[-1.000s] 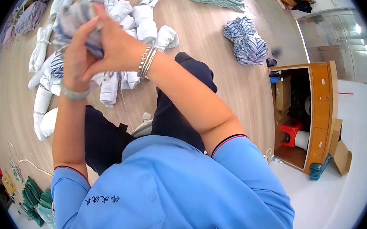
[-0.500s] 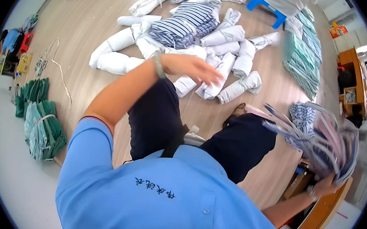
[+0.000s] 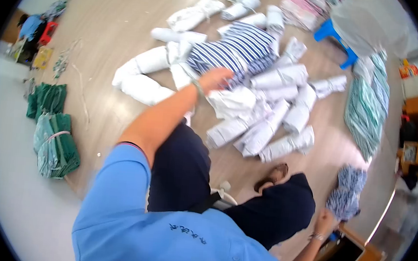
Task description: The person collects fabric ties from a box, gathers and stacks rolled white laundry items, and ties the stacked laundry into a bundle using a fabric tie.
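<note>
A navy-and-white striped cloth bundle (image 3: 235, 46) lies on top of the white rolls. My left hand (image 3: 216, 80) is at its near edge, fingers curled in and closed on the fabric; the fingertips are partly hidden. Around it are several white cloth rolls (image 3: 296, 108), bound with ties. At lower right, my right hand (image 3: 326, 222) looks closed beside a blue-and-white patterned bundle (image 3: 346, 190). Whatever it may hold is hidden, and I cannot tell whether it touches that bundle.
A blue stool (image 3: 336, 42) carries a pale sack at upper right. Green striped cloth stacks (image 3: 365, 113) lie below it. Green bundles (image 3: 58, 145) stand at left by the wall. A wooden drawer unit (image 3: 370, 258) is at lower right; cords (image 3: 82, 91) trail on the floor.
My left hand has moved onto the striped bundle. My right hand has come inward from the far right, and the loose cloth strips it held are out of sight. The view has shifted.
</note>
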`<state>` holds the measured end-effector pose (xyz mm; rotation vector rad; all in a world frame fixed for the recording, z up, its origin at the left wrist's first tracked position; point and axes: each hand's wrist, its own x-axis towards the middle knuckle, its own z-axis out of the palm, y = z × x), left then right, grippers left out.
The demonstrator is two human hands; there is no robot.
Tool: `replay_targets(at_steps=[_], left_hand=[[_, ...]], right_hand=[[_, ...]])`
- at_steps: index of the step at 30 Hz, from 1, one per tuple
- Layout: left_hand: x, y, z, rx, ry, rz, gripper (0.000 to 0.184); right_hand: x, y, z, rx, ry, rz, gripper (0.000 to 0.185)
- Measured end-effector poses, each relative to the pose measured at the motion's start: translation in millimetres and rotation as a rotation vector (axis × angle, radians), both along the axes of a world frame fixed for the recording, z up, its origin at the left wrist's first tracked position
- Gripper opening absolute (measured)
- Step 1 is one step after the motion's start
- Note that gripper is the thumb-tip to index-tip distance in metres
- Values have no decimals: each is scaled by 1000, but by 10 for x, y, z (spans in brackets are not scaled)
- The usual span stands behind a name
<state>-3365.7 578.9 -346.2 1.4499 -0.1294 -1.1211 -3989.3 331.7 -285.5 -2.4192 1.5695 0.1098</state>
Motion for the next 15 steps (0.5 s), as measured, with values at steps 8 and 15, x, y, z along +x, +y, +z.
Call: replay_targets(at_steps=[8,15], left_hand=[[-707,12,1430,-253,-678,-474,28],[-1109,259,1264,-300,-700,-859,24]], right_hand=[[4355,-240,110,414,-525,760,26],[6164,462,-1290,408,-671,892,24]])
